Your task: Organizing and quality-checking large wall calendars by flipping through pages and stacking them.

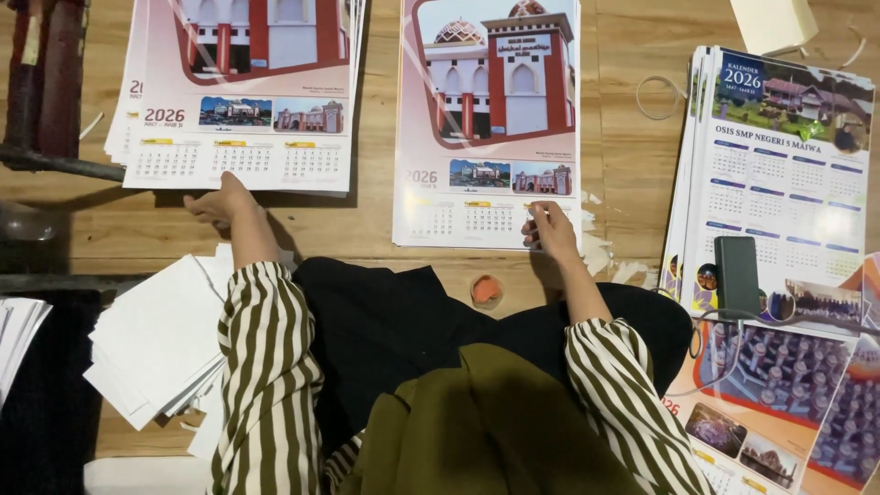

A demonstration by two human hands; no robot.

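The left hand (220, 203) lay flat, gripping nothing, on the bottom edge of the far-left stack of glossy printed calendar sheets (240, 101) on the wooden floor (632, 156), while the right hand (548, 229) pinched the middle stack's (488, 128) near-right corner, best lifted one sheet only.

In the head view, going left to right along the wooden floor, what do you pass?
Loose white sheets → left hand on left calendar stack → small orange pot → right hand on middle calendar stack → dark phone on right calendar stack.
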